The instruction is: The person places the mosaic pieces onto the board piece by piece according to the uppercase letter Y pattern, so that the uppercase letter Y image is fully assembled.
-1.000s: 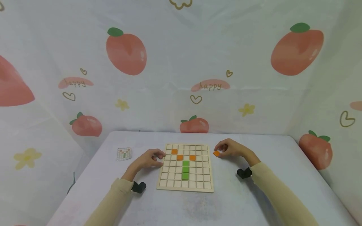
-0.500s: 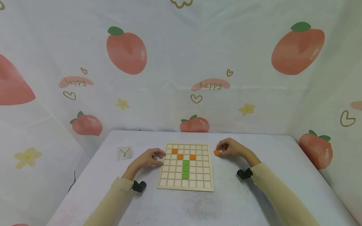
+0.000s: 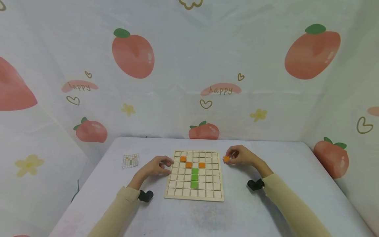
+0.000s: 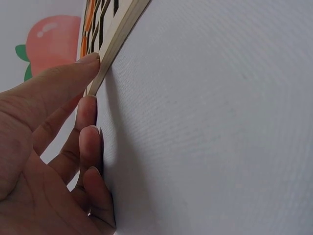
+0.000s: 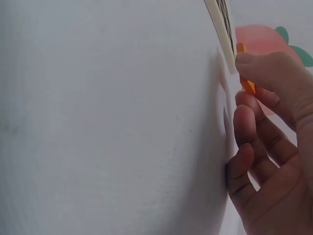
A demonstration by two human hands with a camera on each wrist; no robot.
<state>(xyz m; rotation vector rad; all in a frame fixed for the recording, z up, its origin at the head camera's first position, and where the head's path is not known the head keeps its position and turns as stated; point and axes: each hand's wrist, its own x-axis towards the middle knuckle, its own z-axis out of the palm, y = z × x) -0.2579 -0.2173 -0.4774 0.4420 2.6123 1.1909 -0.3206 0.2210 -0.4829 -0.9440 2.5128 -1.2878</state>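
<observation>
A square wooden grid board lies mid-table, with three orange tiles and three green tiles in its cells. At its left edge rests my left hand, fingers loosely bent and apart; in the left wrist view the thumb touches the board's rim. Right of the board, my right hand pinches an orange square tile between thumb and fingers, just off the board's side. The right wrist view shows this tile's orange edge behind the thumb; its other side is hidden.
A small printed card with a coloured grid pattern lies left of the board. White cloth covers the table. A fruit-printed curtain stands behind and at both sides. Each wrist wears a black camera mount.
The orange tile in my right hand has turned slightly between the fingers and shifted a little. My left hand stays at the board's edge. The tiles on the board have not moved.
</observation>
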